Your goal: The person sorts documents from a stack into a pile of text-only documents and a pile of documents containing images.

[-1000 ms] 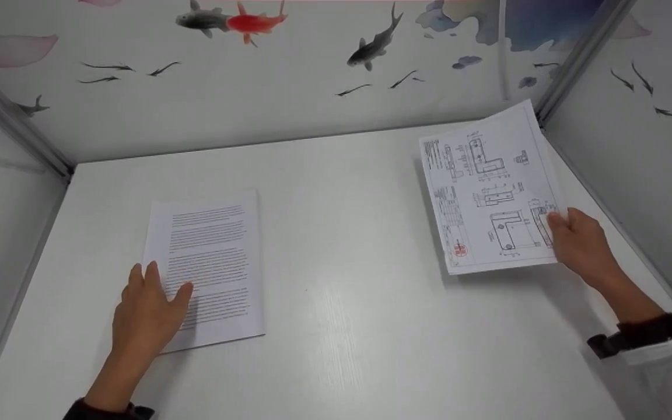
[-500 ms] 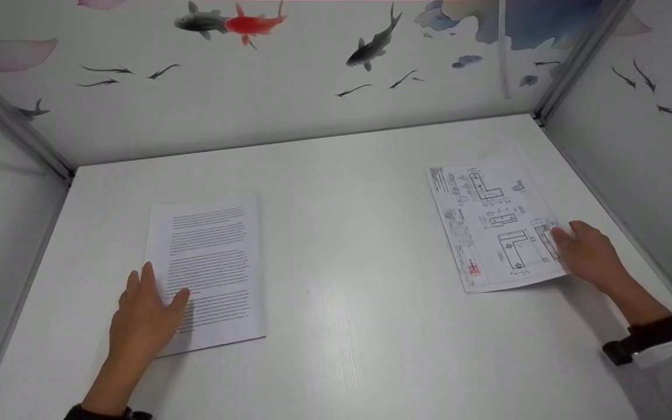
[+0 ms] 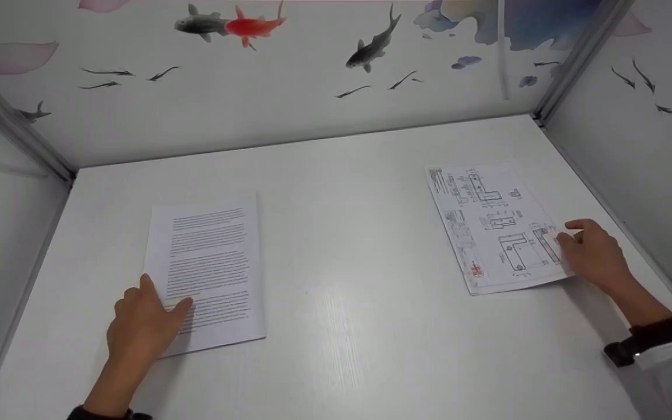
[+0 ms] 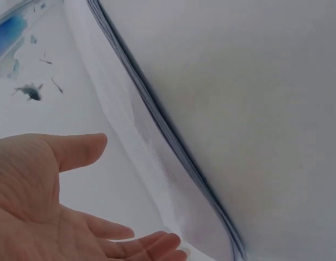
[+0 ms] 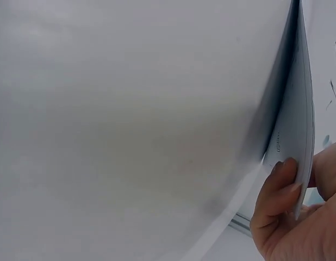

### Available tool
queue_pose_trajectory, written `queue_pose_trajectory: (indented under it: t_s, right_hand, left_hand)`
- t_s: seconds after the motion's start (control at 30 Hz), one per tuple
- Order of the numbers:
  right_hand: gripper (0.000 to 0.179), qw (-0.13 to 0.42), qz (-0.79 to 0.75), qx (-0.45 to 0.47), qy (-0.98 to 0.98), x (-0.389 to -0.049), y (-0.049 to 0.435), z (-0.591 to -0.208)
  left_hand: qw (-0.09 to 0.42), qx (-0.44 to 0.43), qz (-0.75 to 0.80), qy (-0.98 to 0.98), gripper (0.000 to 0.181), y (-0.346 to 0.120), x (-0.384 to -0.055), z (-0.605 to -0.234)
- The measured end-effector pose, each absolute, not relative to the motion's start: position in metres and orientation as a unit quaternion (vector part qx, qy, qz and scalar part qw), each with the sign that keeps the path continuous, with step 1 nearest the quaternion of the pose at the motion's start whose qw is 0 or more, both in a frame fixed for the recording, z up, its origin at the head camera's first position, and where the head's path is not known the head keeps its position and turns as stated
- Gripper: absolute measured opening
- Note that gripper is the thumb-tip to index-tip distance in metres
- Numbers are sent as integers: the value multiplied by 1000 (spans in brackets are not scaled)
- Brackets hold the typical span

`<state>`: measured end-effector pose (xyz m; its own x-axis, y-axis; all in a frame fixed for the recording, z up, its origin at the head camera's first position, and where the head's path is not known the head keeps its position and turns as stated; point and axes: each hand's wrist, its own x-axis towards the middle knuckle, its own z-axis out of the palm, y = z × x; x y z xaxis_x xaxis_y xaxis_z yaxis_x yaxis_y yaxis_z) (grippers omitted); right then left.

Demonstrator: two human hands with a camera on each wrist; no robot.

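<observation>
A stack of text-printed paper (image 3: 210,256) lies on the left of the white table. My left hand (image 3: 140,324) is over its lower left part, thumb spread and fingers extended; the left wrist view shows nothing gripped in this hand (image 4: 64,201). On the right are sheets with technical drawings (image 3: 487,233), carrying a red stamp near the lower left corner. My right hand (image 3: 595,254) pinches their right edge. In the right wrist view, the drawing sheets (image 5: 298,119) pass between the curled fingers (image 5: 277,198) and the thumb, with that edge raised off the table.
The white table (image 3: 347,233) stretches between the two paper piles. A back wall (image 3: 289,105) with painted fish and a right wall (image 3: 633,151) enclose it. Dark bands (image 3: 654,335) circle the wrists.
The drawing sheets have come down from a raised, tilted position to near the table, with the right hand lowering alongside. My right index finger has lifted from the sheet. The left hand shifted slightly nearer.
</observation>
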<state>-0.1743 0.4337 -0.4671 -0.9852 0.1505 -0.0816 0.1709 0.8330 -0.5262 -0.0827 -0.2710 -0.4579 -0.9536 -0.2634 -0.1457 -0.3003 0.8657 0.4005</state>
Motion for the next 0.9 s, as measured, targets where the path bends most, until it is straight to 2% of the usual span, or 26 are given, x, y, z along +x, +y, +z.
queue_pose_trajectory:
  t_s: [0.27, 0.63, 0.9]
  right_hand:
    - [58, 15, -256, 103, 961, -173, 437, -466]
    - [71, 47, -236, 97, 966, -173, 436, -466]
    - [75, 78, -215, 52, 972, -170, 436, -464]
  left_hand:
    - [80, -182, 192, 961, 84, -276, -77, -461]
    - [89, -220, 182, 954, 100, -277, -72, -468]
    - [92, -211, 196, 953, 100, -283, -76, -469]
